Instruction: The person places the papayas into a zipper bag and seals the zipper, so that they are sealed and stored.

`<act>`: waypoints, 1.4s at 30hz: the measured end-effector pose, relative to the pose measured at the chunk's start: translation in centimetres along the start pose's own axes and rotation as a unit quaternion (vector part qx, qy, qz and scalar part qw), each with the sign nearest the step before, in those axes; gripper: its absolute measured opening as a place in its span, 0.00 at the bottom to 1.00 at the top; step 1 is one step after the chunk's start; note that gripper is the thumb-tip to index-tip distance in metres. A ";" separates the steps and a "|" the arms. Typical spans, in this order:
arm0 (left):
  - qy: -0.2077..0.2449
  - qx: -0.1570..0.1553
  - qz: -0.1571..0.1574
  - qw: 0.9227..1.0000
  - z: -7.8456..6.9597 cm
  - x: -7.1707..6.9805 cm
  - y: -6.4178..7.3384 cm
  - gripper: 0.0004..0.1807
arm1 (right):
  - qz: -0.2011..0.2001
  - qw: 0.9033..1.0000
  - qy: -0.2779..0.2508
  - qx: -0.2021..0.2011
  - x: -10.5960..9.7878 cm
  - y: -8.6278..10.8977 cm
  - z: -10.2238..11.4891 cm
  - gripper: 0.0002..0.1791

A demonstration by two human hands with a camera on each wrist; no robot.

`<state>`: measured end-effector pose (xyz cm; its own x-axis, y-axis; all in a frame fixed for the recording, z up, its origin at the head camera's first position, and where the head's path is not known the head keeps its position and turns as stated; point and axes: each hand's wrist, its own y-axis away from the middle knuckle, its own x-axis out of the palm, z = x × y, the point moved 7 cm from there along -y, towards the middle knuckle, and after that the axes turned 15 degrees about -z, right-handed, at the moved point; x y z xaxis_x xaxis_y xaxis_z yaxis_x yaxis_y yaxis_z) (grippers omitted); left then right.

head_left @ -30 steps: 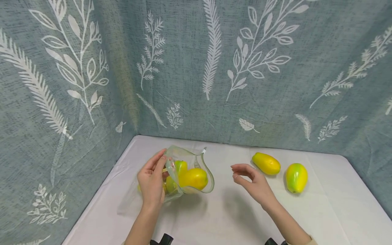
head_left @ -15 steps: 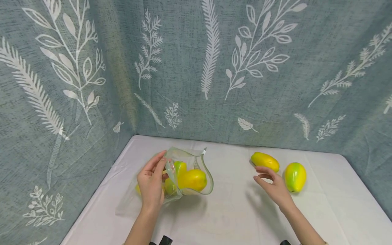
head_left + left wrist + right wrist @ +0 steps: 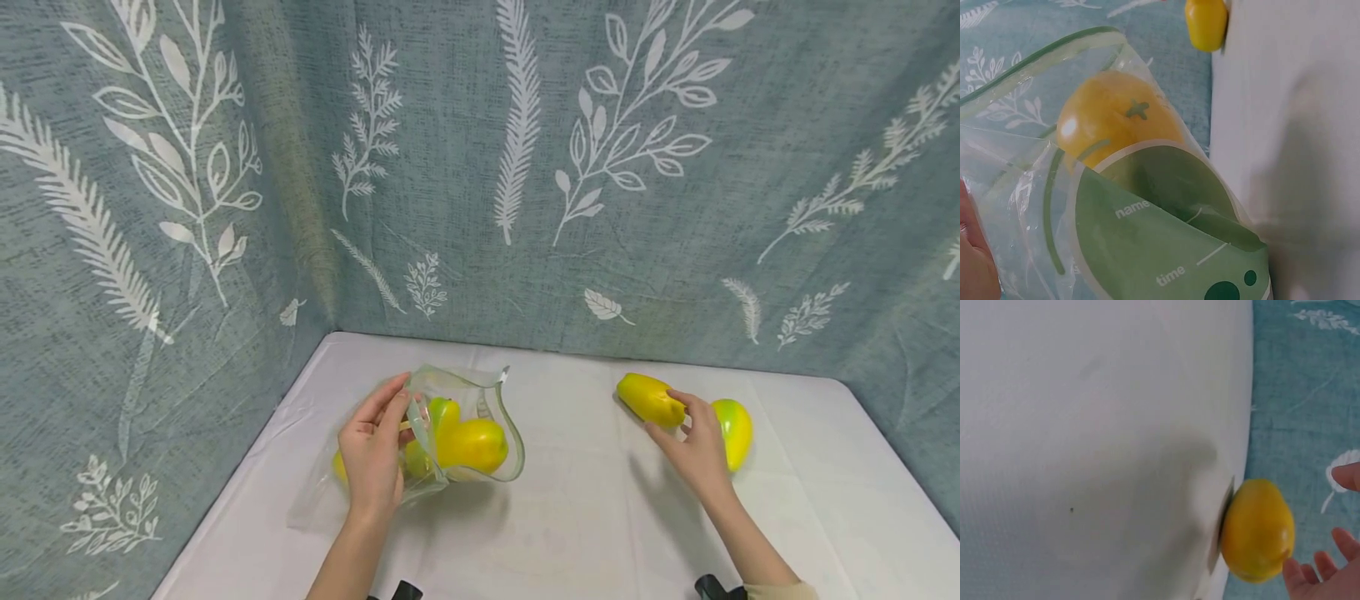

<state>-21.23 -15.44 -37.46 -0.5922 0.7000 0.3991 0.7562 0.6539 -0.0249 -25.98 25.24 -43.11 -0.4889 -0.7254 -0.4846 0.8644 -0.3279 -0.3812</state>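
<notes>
My left hand (image 3: 373,454) pinches the rim of a clear zip bag (image 3: 1172,237) with green print, holding its mouth open toward the right. Several yellow-green papayas are inside; one papaya (image 3: 474,446) lies just within the mouth, the others partly hidden by my hand and the plastic. On the right, my right hand (image 3: 701,446) is at the near end of another papaya (image 3: 647,400) on the table, thumb and fingers spread apart at its end. In the right wrist view the fingertips (image 3: 1293,572) overlap that papaya's edge, with the thumb well away from it.
One more papaya (image 3: 738,433) lies just right of my right hand, partly covered by it. The white-covered table (image 3: 570,517) ends at a blue-green leaf-patterned curtain (image 3: 465,167) at the back and left.
My right hand has moved right and forward, from beside the bag's mouth to the end of the left papaya on the table. The left hand and bag have stayed almost still.
</notes>
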 end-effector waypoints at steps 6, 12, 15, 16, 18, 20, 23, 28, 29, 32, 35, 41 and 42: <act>0.001 0.000 0.002 1.000 0.1 0.0 0.0 0.12 | -0.003 1.000 0.014 0.017 0.2 -0.4 -0.8 0.34; 0.000 -0.005 0.000 1.000 0.2 0.0 0.0 0.13 | 0.020 0.998 0.032 0.045 0.5 -0.7 -1.4 0.38; -0.001 -0.010 -0.002 1.000 0.3 0.0 0.0 0.13 | 0.042 0.997 0.039 0.054 0.7 -0.9 -1.8 0.41; -0.001 -0.012 -0.003 1.000 0.3 0.0 0.1 0.13 | 0.048 0.996 0.040 0.056 0.8 -1.0 -2.0 0.43; -0.002 -0.015 -0.005 1.000 0.4 0.0 0.1 0.12 | 0.058 0.996 0.046 0.057 1.0 -1.1 -2.2 0.45; -0.003 -0.017 -0.005 1.000 0.4 0.0 0.1 0.12 | 0.063 0.995 0.055 0.054 1.2 -1.3 -2.5 0.46; -0.003 -0.017 -0.005 1.000 0.4 -0.1 0.1 0.12 | 0.065 0.994 0.068 0.049 1.4 -1.5 -2.8 0.46; -0.005 -0.015 -0.005 1.000 0.4 -0.1 0.1 0.12 | 0.065 0.993 0.080 0.050 1.7 -1.7 -3.2 0.45; -0.006 -0.015 -0.005 1.000 0.4 -0.1 0.1 0.12 | 0.065 0.993 0.082 0.051 1.7 -1.7 -3.3 0.45; -0.005 -0.016 -0.007 1.000 0.5 -0.1 0.1 0.12 | 0.063 0.993 0.085 0.051 1.7 -1.8 -3.3 0.45; -0.006 -0.015 -0.007 1.000 0.5 -0.1 0.1 0.13 | 0.058 0.993 0.085 0.052 1.8 -1.7 -3.4 0.44; -0.006 -0.013 -0.004 1.000 0.4 -0.1 0.1 0.13 | 0.043 0.995 0.079 0.049 1.9 -1.8 -3.5 0.42; -0.007 -0.014 -0.004 1.000 0.4 -0.1 0.1 0.13 | 0.039 0.995 0.075 0.048 1.9 -1.8 -3.5 0.41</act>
<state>-21.22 -15.29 -37.87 -0.6013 0.6990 0.3872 0.7590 0.6511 0.0031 -28.87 26.55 -46.08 -0.4249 -0.6544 -0.6255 0.9045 -0.3345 -0.2645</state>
